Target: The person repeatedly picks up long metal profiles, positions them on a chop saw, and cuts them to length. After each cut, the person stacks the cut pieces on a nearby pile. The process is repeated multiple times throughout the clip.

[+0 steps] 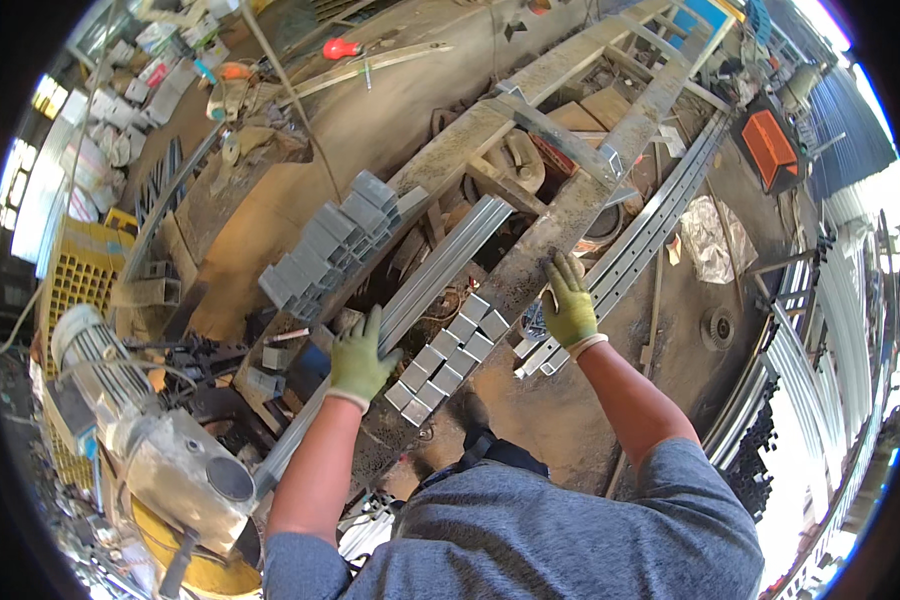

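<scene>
Both hands wear yellow-green work gloves. My left hand (362,358) lies over a bundle of long galvanized steel profiles (445,265), fingers apart. The bundle runs diagonally across a brown steel frame (555,228) and passes beneath that hand. My right hand (570,305) is stretched flat, nothing in it, at the frame's right beam and beside long punched steel channels (660,215). Between my hands sits a staggered block of short, shiny metal pieces (446,362). Beyond my left hand, short cut square tubes (332,245) are piled along the frame. Whether the right fingertips touch the beam I cannot tell.
A machine with a grey motor (95,350) stands at the left, near a yellow grating (75,290). An orange-and-black box (767,150) is at the far right. Long steel tubes (805,350) line the right side. A red tool (341,48) lies on the far floor.
</scene>
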